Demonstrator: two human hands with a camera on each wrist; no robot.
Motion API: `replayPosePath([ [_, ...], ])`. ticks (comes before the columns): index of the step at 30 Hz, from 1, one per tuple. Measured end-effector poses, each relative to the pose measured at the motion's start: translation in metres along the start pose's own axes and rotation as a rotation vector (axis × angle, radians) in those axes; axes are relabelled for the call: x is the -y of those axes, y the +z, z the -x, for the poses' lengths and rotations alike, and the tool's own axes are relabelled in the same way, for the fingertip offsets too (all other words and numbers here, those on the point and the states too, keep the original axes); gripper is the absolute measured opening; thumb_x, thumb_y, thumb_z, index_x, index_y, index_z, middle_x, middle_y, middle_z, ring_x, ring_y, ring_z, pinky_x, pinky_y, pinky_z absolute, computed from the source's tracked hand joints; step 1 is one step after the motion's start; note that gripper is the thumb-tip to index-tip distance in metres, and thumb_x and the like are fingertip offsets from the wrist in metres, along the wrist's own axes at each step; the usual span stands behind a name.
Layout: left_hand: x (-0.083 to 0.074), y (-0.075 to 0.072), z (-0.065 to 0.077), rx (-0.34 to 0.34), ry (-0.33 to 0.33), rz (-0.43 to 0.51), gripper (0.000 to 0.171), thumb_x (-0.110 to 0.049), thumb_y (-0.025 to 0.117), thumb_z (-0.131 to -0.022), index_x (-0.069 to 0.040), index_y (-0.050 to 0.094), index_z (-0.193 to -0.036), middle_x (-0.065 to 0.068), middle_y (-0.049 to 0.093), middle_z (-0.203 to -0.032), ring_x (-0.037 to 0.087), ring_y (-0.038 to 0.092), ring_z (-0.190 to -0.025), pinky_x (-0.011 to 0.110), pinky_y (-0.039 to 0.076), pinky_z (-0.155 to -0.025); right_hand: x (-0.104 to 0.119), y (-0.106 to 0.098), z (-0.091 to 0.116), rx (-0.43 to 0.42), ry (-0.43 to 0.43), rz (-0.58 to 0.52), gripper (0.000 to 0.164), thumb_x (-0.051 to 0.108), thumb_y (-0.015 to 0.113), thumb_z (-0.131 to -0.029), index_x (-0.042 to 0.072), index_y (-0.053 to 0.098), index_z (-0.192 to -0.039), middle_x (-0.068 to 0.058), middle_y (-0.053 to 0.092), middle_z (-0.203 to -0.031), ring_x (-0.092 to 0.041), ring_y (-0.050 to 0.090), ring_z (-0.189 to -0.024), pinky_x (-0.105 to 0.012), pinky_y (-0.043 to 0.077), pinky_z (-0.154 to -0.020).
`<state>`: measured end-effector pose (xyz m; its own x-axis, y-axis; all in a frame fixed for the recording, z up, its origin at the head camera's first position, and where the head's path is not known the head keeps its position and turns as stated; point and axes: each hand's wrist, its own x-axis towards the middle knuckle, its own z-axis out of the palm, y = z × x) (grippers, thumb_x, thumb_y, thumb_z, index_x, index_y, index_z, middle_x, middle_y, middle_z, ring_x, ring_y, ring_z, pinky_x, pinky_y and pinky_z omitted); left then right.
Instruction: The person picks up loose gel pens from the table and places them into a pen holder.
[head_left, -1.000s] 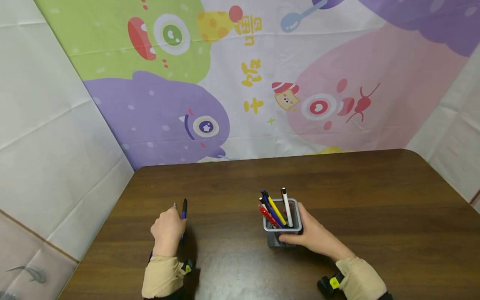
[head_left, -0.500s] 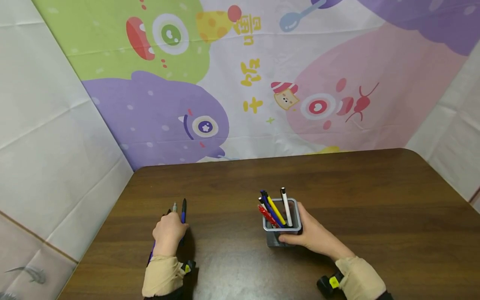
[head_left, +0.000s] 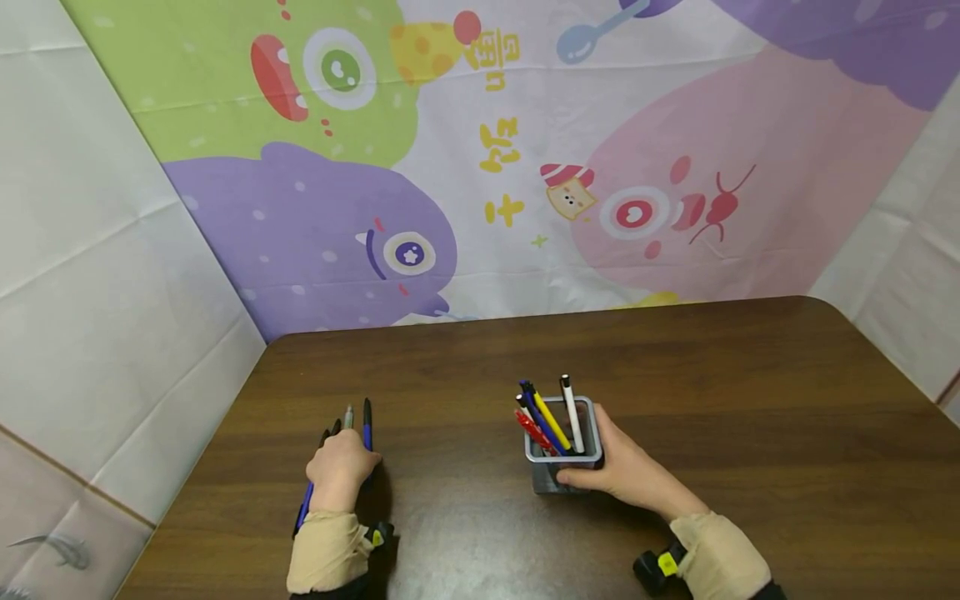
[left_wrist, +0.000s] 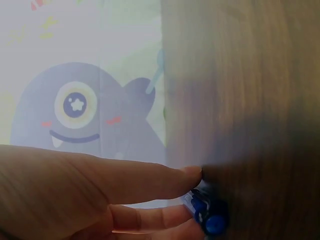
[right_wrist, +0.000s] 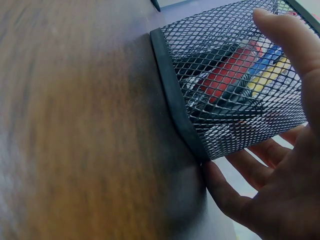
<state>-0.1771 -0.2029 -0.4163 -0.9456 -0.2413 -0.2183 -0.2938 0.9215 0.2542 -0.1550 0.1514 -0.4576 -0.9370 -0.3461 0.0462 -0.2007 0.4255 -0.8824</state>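
My left hand (head_left: 339,471) is low over several pens lying on the table at the left. In the left wrist view its thumb and fingers pinch a blue pen (left_wrist: 215,223), seen nearly end-on. A blue pen with a black tip (head_left: 367,425) lies by the thumb side, and a grey-tipped pen (head_left: 348,417) points out past the knuckles. On the outer side lies another blue pen (head_left: 303,507), partly hidden by the hand. My right hand (head_left: 633,467) grips a mesh pen holder (head_left: 551,477) from its right side. Red, blue, yellow and white pens lean inside it.
The brown wooden table (head_left: 465,375) spans the space between both hands. A cartoon-printed cloth (head_left: 510,275) hangs behind its far edge, with a pale sheet (head_left: 120,250) along the left side.
My left hand has shifted slightly right and nearer the body, uncovering dark pen tips and more of the blue pen on its outer side. The right hand and pen holder stay put.
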Motion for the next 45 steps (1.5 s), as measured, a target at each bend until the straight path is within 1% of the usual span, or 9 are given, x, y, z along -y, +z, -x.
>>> replayPosePath([
  [10, 0.002, -0.001, 0.0, -0.007, 0.009, -0.01, 0.033, -0.025, 0.06, -0.081, 0.007, 0.062, -0.09, 0.028, 0.06, -0.087, 0.041, 0.057, -0.073, 0.052, 0.047, -0.061, 0.001, 0.0, 0.0, 0.007, 0.023, -0.013, 0.085, 0.036, 0.074, -0.072, 0.017, 0.022, -0.136, -0.01, 0.046, -0.126, -0.019, 0.049, -0.11, -0.048, 0.038, -0.093],
  [18, 0.003, -0.001, -0.001, -0.004, 0.014, -0.012, 0.03, -0.024, 0.056, -0.082, 0.005, 0.062, -0.083, 0.026, 0.06, -0.084, 0.041, 0.057, -0.073, 0.051, 0.047, -0.06, 0.002, 0.0, 0.0, 0.007, 0.016, -0.014, 0.085, 0.035, 0.075, -0.072, 0.017, 0.022, -0.136, -0.011, 0.046, -0.126, -0.019, 0.049, -0.109, -0.047, 0.039, -0.092],
  [23, 0.004, -0.002, 0.0, -0.036, 0.008, 0.0, 0.028, -0.022, 0.054, -0.079, 0.004, 0.061, -0.081, 0.028, 0.059, -0.087, 0.043, 0.056, -0.076, 0.052, 0.046, -0.061, 0.001, 0.0, 0.0, 0.004, -0.001, -0.012, 0.084, 0.035, 0.075, -0.072, 0.016, 0.023, -0.136, -0.012, 0.046, -0.126, -0.02, 0.049, -0.109, -0.047, 0.039, -0.093],
  [25, 0.005, -0.003, 0.0, -0.059, 0.005, 0.007, 0.029, -0.022, 0.053, -0.079, 0.006, 0.06, -0.082, 0.029, 0.059, -0.087, 0.044, 0.056, -0.077, 0.053, 0.046, -0.061, 0.001, 0.0, 0.0, 0.004, -0.006, -0.009, 0.084, 0.035, 0.075, -0.072, 0.016, 0.023, -0.136, -0.013, 0.046, -0.127, -0.02, 0.049, -0.11, -0.047, 0.039, -0.092],
  [28, 0.004, -0.005, 0.001, -0.096, 0.006, 0.02, 0.028, -0.021, 0.053, -0.079, 0.006, 0.057, -0.079, 0.028, 0.059, -0.083, 0.044, 0.056, -0.074, 0.052, 0.046, -0.059, 0.0, 0.0, 0.0, 0.004, -0.009, -0.006, 0.084, 0.035, 0.075, -0.072, 0.017, 0.023, -0.136, -0.012, 0.046, -0.127, -0.02, 0.049, -0.11, -0.047, 0.039, -0.092],
  [32, 0.002, -0.007, 0.002, -0.16, 0.018, 0.039, 0.023, -0.019, 0.052, -0.078, 0.003, 0.055, -0.072, 0.025, 0.059, -0.076, 0.043, 0.057, -0.069, 0.051, 0.046, -0.055, 0.0, -0.001, 0.0, 0.002, -0.006, -0.003, 0.085, 0.036, 0.075, -0.071, 0.017, 0.023, -0.136, -0.012, 0.046, -0.127, -0.02, 0.049, -0.111, -0.048, 0.039, -0.093],
  [35, 0.0, -0.009, 0.003, -0.206, 0.03, 0.046, 0.023, -0.019, 0.053, -0.077, 0.003, 0.054, -0.07, 0.024, 0.058, -0.074, 0.043, 0.056, -0.067, 0.052, 0.045, -0.054, 0.0, -0.001, 0.0, 0.003, -0.008, -0.001, 0.085, 0.036, 0.075, -0.071, 0.017, 0.023, -0.136, -0.012, 0.046, -0.127, -0.02, 0.049, -0.11, -0.048, 0.039, -0.093],
  [39, -0.004, -0.012, 0.007, -0.303, 0.056, 0.051, 0.022, -0.017, 0.055, -0.075, 0.004, 0.055, -0.069, 0.023, 0.056, -0.074, 0.044, 0.056, -0.068, 0.053, 0.045, -0.055, 0.0, -0.001, 0.0, 0.007, -0.018, 0.0, 0.084, 0.036, 0.074, -0.072, 0.017, 0.024, -0.135, -0.012, 0.046, -0.127, -0.019, 0.049, -0.11, -0.047, 0.039, -0.092],
  [45, -0.01, -0.015, 0.013, -0.483, 0.123, 0.081, 0.017, -0.011, 0.054, -0.072, 0.001, 0.055, -0.061, 0.02, 0.053, -0.069, 0.042, 0.054, -0.064, 0.053, 0.044, -0.053, 0.0, -0.001, 0.0, 0.006, -0.022, 0.006, 0.084, 0.036, 0.074, -0.072, 0.017, 0.023, -0.136, -0.013, 0.046, -0.127, -0.019, 0.049, -0.11, -0.047, 0.039, -0.092],
])
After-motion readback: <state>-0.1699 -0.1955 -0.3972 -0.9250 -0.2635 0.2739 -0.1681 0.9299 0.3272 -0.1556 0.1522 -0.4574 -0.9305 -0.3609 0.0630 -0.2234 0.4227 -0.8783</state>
